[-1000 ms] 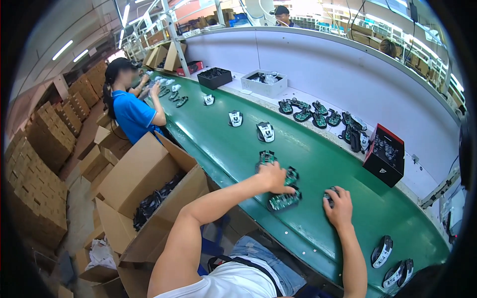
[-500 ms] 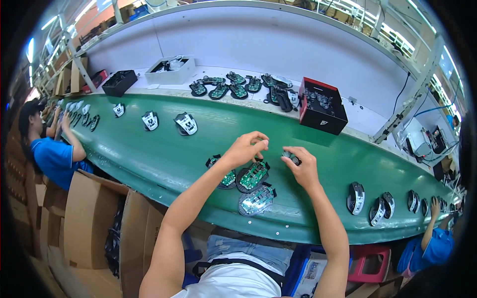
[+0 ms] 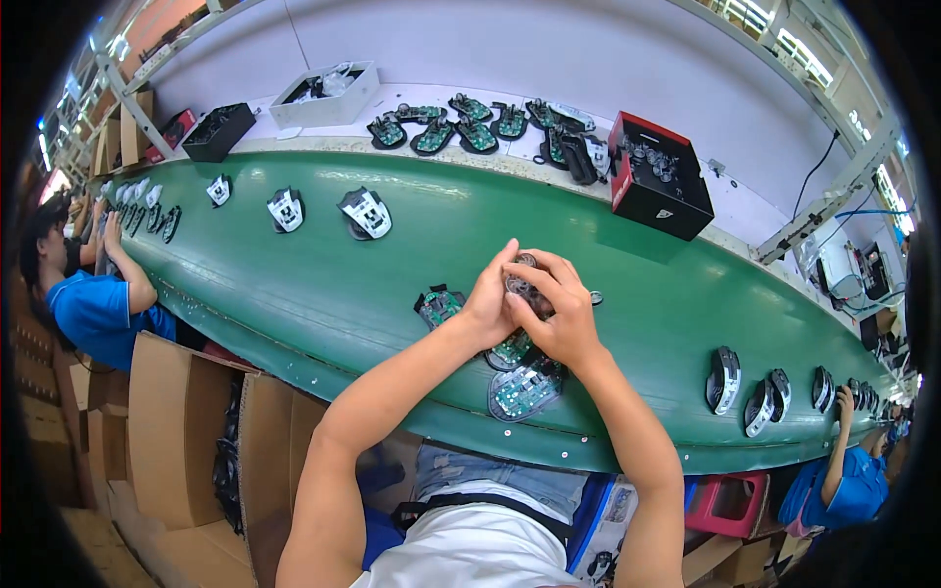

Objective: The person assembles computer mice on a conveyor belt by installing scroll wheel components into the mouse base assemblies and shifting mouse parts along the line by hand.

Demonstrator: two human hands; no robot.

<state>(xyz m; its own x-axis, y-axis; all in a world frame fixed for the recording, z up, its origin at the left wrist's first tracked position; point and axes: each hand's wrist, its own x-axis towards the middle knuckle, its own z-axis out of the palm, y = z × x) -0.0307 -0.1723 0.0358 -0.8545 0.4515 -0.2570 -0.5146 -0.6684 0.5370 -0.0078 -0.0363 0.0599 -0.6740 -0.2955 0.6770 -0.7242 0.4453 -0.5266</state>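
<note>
My left hand [image 3: 493,299] and my right hand [image 3: 556,312] meet over the green conveyor belt [image 3: 323,284], both pinching a small round part [image 3: 520,276] between the fingertips. Under my hands lie open mouse bases with green circuit boards: one [image 3: 440,305] left of my left hand, one [image 3: 526,387] at the near edge, and one [image 3: 509,349] partly hidden by my wrists. A tiny part [image 3: 595,297] lies on the belt just right of my right hand.
Mouse shells [image 3: 366,213] ride the belt at left, finished mice [image 3: 723,378] at right. A red-and-black box [image 3: 658,185], a white tray [image 3: 324,95] and boards [image 3: 453,127] sit on the far shelf. Seated workers [image 3: 91,304] flank me; open cartons [image 3: 186,431] stand lower left.
My view has swung right along the belt. My hands, apart on the belt a second ago, have come together and lifted the small round part above the boards.
</note>
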